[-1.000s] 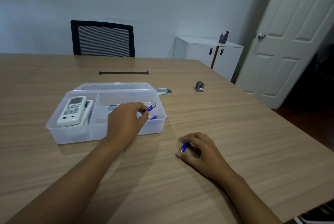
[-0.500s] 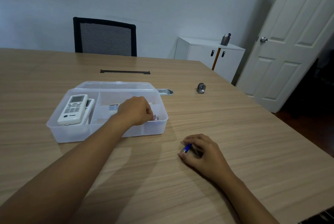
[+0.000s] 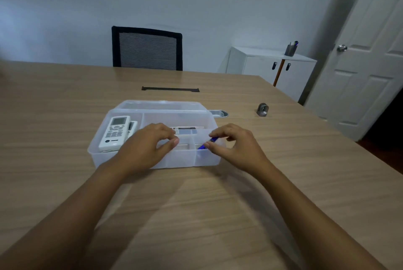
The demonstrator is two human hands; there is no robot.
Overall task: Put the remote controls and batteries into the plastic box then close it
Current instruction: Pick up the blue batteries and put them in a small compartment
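Note:
A clear plastic box (image 3: 102, 156) stands on the wooden table with its lid (image 3: 161, 105) folded back behind it. A white remote control (image 3: 115, 131) lies in the left compartment on top of a second one (image 3: 132, 126). Another remote (image 3: 185, 130) rests in the back right compartment. My left hand (image 3: 148, 145) hovers over the box's middle, fingers curled, with nothing in them. My right hand (image 3: 233, 143) pinches a blue battery (image 3: 208, 142) over the front right compartment.
A small metal ring-shaped piece (image 3: 262, 109) sits on the table to the right of the box. A grey oval grommet (image 3: 218, 113) and a black cable slot (image 3: 170, 89) lie behind it. A black mesh chair (image 3: 146, 48) stands at the far edge.
My right hand has lifted the blue battery off the table and carried it left over the box. My left hand has let go of its battery and drawn back a little.

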